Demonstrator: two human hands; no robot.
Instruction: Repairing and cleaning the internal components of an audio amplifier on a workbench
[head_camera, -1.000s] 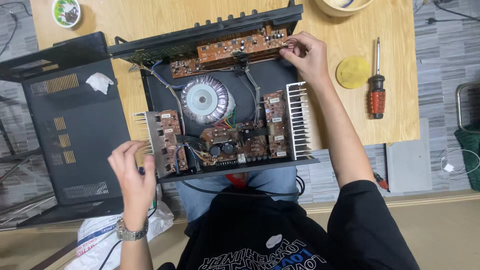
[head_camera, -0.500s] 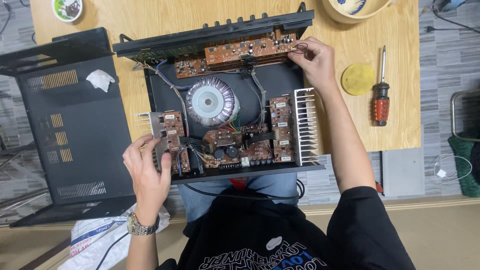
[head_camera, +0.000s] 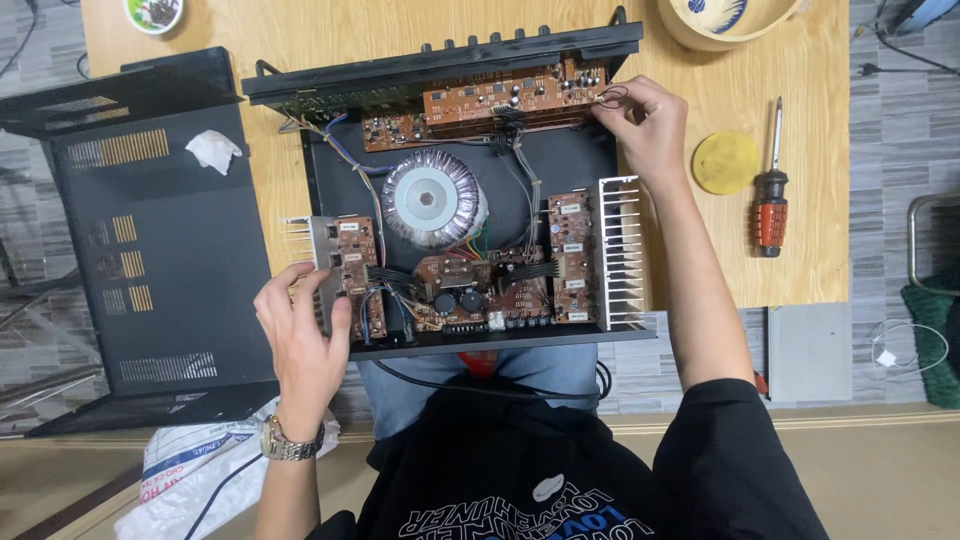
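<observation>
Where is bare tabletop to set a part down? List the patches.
Bare wood lies between the yellow round pad and the open black amplifier chassis, and along the wooden table edge behind it. Crowded: around the red-handled screwdriver and cream bowl.

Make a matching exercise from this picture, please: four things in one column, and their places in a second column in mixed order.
Things:
1. screwdriver
2. round transformer
3. white tissue
4. finned heat sink

Places:
A. on the removed black cover
B. on the wooden table, right of the yellow disc
C. middle of the open chassis
D. right edge of the chassis, below the right hand

Pairs: 1-B, 2-C, 3-A, 4-D
</observation>
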